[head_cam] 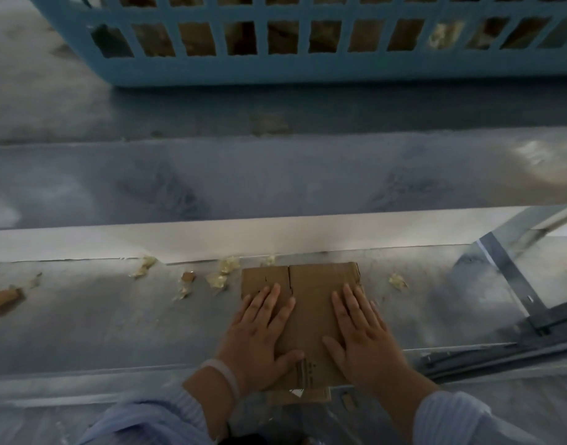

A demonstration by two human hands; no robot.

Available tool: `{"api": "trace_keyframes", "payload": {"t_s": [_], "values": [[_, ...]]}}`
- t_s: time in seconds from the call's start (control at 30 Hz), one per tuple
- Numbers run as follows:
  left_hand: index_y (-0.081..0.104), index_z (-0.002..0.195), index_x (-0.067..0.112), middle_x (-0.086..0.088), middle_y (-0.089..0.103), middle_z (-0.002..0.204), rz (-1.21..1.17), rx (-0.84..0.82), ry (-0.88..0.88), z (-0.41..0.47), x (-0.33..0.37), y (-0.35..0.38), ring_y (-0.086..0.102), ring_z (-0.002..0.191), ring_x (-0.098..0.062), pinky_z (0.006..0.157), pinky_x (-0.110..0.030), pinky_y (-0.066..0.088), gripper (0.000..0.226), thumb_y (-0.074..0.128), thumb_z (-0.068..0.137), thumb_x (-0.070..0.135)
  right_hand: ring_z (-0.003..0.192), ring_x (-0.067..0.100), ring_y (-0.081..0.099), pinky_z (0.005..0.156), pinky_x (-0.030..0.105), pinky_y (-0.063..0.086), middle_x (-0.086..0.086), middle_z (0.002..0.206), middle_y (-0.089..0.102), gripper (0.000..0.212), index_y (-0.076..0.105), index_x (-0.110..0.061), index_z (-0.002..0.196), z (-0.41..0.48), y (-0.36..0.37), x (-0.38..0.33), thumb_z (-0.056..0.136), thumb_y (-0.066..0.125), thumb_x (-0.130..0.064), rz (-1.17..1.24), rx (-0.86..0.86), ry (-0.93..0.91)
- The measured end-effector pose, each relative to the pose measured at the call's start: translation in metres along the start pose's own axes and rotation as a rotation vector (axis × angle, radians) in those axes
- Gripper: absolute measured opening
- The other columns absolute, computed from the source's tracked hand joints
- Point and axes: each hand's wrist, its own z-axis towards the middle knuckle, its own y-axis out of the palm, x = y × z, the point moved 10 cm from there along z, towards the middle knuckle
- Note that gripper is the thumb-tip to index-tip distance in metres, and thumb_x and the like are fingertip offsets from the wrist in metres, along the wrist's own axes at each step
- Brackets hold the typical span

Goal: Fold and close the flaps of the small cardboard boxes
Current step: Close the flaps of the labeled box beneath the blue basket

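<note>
Flattened brown cardboard box (311, 303): our left hand (259, 332) and right hand (362, 332) press it, palms spread; next, we raise flaps.

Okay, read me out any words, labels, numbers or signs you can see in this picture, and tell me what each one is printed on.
No text here can be read.
Flattened cardboard box: dark printed marks near its close edge between the left hand and the right hand, too blurred to read.
Same box: a small white triangular mark at the close edge, shape only, no legible characters.
Blue plastic basket: no lettering visible.
</note>
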Motion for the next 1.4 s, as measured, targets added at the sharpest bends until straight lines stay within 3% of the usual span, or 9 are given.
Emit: {"api": "trace_keyframes", "payload": {"t_s": [0.2,0.3,0.4,0.53,0.6,0.8,0.97,1.13,1.4], "values": [[0.005,0.151,0.036,-0.002,-0.007,0.159,-0.027,0.014,-0.029,0.003,-0.001,0.0,-0.004,0.146,-0.02,0.114,-0.044,-0.002,0.086,0.02,0.08,0.082,0.134,0.03,0.044,0.114,0.041,0.029,0.014,0.146,0.044,0.08,0.046,-0.011,0.142,0.001,-0.004,0.001,0.093,0.011,-0.065,-0.033,-0.027,0.053],[-0.009,0.147,0.041,0.009,-0.028,0.151,-0.086,-0.063,-0.028,0.004,-0.005,-0.001,-0.024,0.141,-0.01,0.117,-0.039,-0.013,0.086,0.008,0.075,0.083,0.145,0.023,0.022,0.113,0.037,0.015,0.007,0.158,0.02,0.084,0.026,-0.018,0.151,0.0,-0.013,-0.002,0.088,0.003,-0.069,-0.024,0.004,0.029],[0.006,0.149,0.04,0.012,-0.014,0.155,-0.182,-0.053,-0.062,-0.004,-0.009,-0.005,-0.012,0.145,-0.01,0.12,-0.039,-0.004,0.081,0.005,0.077,0.078,0.146,0.009,-0.01,0.111,0.024,-0.008,-0.015,0.154,-0.015,0.08,0.0,-0.032,0.153,-0.003,-0.02,0.003,0.081,-0.002,-0.066,0.1,0.058,-0.007],[0.05,0.134,0.033,0.003,0.042,0.141,-0.17,0.062,-0.231,-0.038,-0.017,-0.011,0.042,0.127,-0.021,0.104,-0.044,0.04,0.068,0.029,0.084,0.072,0.142,0.011,0.016,0.115,0.024,0.012,-0.011,0.156,0.019,0.061,0.026,-0.029,0.15,-0.022,-0.032,0.011,0.096,0.04,-0.052,0.232,0.12,0.093],[0.056,0.127,0.032,0.004,0.05,0.121,-0.161,0.135,-0.329,-0.057,-0.028,-0.018,0.05,0.106,-0.018,0.087,-0.037,0.05,0.066,0.033,0.08,0.072,0.13,0.015,0.031,0.111,0.03,0.026,-0.006,0.142,0.035,0.062,0.036,-0.028,0.144,-0.037,-0.035,0.022,0.09,0.052,-0.054,0.272,0.177,0.224],[0.023,0.146,0.037,0.004,0.038,0.113,-0.371,0.04,-0.459,-0.081,-0.045,-0.016,0.045,0.102,-0.012,0.092,-0.027,0.045,0.068,0.047,0.087,0.061,0.11,0.024,0.052,0.093,0.04,0.047,0.003,0.126,0.045,0.061,0.036,-0.029,0.135,-0.061,-0.012,0.031,0.085,0.064,-0.049,0.501,0.074,0.46],[0.035,0.137,0.029,0.005,0.044,0.118,-0.726,0.045,-0.534,-0.109,-0.063,-0.007,0.052,0.108,-0.014,0.096,-0.03,0.046,0.072,0.072,0.078,0.044,0.077,0.012,0.059,0.055,0.025,0.045,-0.005,0.095,0.061,0.049,0.046,-0.023,0.122,-0.084,0.004,0.012,0.084,0.071,-0.04,0.809,0.069,0.603],[0.049,0.115,0.027,0.01,0.057,0.093,-0.865,0.097,-0.572,-0.172,-0.109,-0.023,0.054,0.08,-0.001,0.065,-0.007,0.043,0.051,0.079,0.074,0.029,0.076,0.014,0.064,0.067,0.032,0.051,-0.004,0.087,0.067,0.043,0.057,-0.022,0.11,-0.096,-0.004,-0.057,0.077,0.078,-0.04,0.806,0.164,0.544],[0.052,0.113,0.029,0.011,0.058,0.092,-0.814,0.304,-0.803,-0.354,-0.262,-0.072,0.056,0.077,-0.002,0.055,-0.01,0.038,0.046,0.076,0.075,0.038,0.079,0.012,0.061,0.069,0.028,0.048,-0.013,0.085,0.062,0.028,0.058,-0.028,0.095,-0.072,-0.004,-0.278,0.079,0.073,-0.046,0.81,0.104,0.285]]}}
